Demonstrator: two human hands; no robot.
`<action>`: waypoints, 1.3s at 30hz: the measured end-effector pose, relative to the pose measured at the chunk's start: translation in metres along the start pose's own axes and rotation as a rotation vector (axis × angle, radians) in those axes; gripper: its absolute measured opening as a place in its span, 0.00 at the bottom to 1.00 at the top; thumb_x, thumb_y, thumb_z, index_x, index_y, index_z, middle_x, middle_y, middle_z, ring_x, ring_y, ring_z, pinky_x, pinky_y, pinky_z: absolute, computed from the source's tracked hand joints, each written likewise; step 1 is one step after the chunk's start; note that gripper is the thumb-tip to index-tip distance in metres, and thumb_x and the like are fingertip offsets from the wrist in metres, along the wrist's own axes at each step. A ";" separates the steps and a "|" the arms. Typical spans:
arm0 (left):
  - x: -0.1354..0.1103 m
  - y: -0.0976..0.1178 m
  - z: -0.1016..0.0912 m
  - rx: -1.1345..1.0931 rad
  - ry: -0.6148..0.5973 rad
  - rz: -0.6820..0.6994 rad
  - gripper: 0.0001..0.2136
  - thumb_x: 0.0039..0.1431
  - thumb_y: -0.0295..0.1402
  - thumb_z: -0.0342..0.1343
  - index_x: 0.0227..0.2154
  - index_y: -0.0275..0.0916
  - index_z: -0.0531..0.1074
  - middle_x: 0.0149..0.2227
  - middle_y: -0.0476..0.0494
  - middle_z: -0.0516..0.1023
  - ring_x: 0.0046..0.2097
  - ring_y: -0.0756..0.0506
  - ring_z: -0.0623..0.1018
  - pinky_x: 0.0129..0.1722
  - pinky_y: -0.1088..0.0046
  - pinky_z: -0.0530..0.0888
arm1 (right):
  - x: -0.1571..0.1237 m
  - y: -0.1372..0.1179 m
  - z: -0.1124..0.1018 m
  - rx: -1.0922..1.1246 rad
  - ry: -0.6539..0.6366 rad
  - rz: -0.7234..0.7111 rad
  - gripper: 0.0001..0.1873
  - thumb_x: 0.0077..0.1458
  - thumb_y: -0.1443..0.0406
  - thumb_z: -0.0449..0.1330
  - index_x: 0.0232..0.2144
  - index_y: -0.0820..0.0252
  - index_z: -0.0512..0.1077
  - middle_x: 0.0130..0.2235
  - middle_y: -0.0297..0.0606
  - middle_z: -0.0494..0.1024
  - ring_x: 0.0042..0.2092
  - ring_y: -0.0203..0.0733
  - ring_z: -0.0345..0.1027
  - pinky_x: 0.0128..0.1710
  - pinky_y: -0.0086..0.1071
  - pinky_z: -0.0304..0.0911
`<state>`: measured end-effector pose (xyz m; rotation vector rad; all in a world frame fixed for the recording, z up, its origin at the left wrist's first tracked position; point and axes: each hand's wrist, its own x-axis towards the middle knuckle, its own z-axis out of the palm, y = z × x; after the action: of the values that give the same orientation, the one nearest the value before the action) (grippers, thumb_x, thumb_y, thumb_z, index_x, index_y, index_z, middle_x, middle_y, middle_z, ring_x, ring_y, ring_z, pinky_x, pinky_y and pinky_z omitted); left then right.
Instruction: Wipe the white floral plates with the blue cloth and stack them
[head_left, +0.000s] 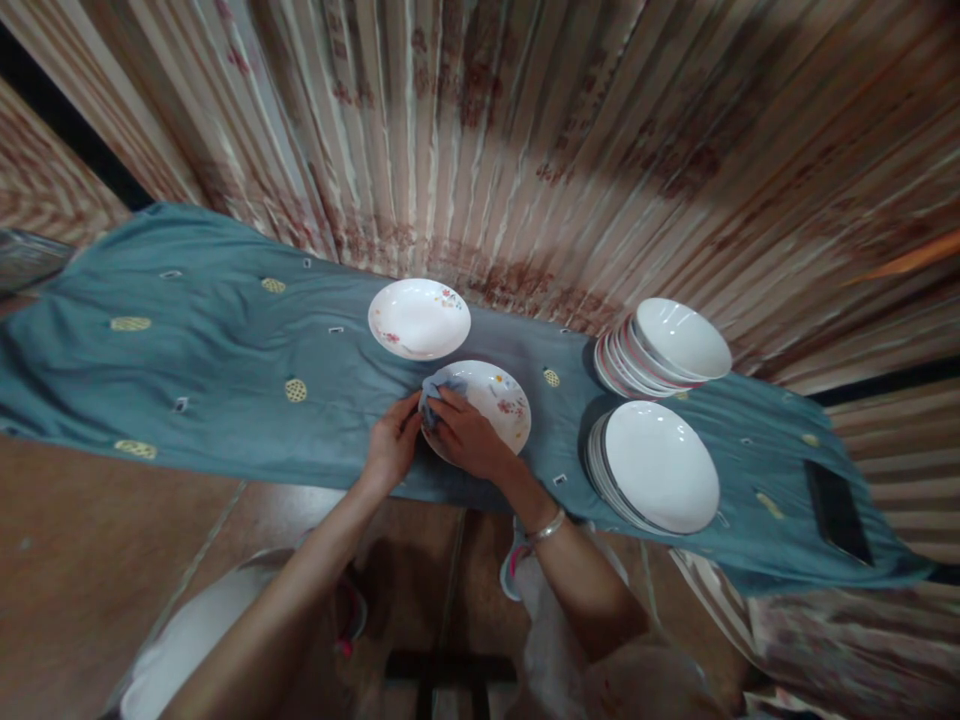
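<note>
A white plate with a floral pattern [506,400] lies on the cloth-covered table in front of me. My left hand [394,440] grips its left rim, fingers closed on the edge. Over the plate's left side, my right hand [465,432] presses a bluish-grey cloth [433,388] against the surface, its fingers bunched on the fabric. Part of the plate is hidden under that hand and the cloth. Just behind sits a second floral plate [418,320], untouched by either hand.
At the right stand a stack of bowls [681,342] and, nearer me, a stack of plates [660,468]. A dark phone [838,512] lies at the table's right end. The green tablecloth [225,340] has pineapple prints. A pleated curtain [480,150] hangs behind the table.
</note>
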<state>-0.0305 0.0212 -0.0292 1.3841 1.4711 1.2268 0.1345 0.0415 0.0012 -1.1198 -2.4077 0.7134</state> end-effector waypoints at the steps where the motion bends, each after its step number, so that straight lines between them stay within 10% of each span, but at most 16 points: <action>1: 0.000 0.000 0.000 -0.005 0.005 -0.006 0.18 0.58 0.38 0.53 0.48 0.41 0.78 0.52 0.40 0.81 0.54 0.39 0.78 0.60 0.57 0.70 | -0.001 -0.001 -0.001 0.020 -0.009 -0.006 0.26 0.62 0.73 0.50 0.61 0.68 0.66 0.67 0.54 0.63 0.69 0.48 0.55 0.69 0.48 0.52; 25: -0.002 0.003 0.001 0.007 0.023 -0.002 0.19 0.58 0.44 0.52 0.47 0.42 0.79 0.50 0.41 0.82 0.54 0.39 0.77 0.61 0.58 0.69 | -0.043 -0.017 -0.042 0.160 -0.141 0.177 0.19 0.54 0.78 0.52 0.36 0.58 0.80 0.40 0.35 0.84 0.42 0.38 0.78 0.48 0.31 0.68; 30: -0.007 0.001 0.004 0.012 0.080 -0.064 0.29 0.61 0.47 0.53 0.62 0.39 0.66 0.61 0.34 0.73 0.60 0.37 0.74 0.62 0.55 0.67 | -0.050 -0.001 -0.055 0.327 -0.146 0.227 0.17 0.54 0.76 0.52 0.28 0.60 0.80 0.30 0.33 0.83 0.33 0.36 0.75 0.38 0.27 0.66; 34: -0.014 0.015 0.004 0.223 0.085 0.177 0.27 0.63 0.46 0.53 0.62 0.40 0.66 0.68 0.33 0.62 0.69 0.36 0.61 0.68 0.51 0.56 | -0.059 0.009 -0.061 0.583 0.042 0.254 0.14 0.54 0.71 0.53 0.27 0.60 0.79 0.32 0.35 0.83 0.36 0.38 0.76 0.41 0.30 0.67; 39: -0.038 0.039 0.015 0.490 -0.147 0.447 0.16 0.64 0.39 0.53 0.52 0.43 0.75 0.60 0.35 0.75 0.66 0.33 0.66 0.67 0.35 0.43 | -0.065 0.024 -0.061 0.752 0.365 0.461 0.12 0.56 0.62 0.53 0.30 0.58 0.77 0.32 0.38 0.82 0.35 0.42 0.75 0.36 0.31 0.68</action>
<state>-0.0010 -0.0163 0.0017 2.1748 1.4609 1.0224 0.2206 0.0209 0.0270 -1.3068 -1.3789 1.2824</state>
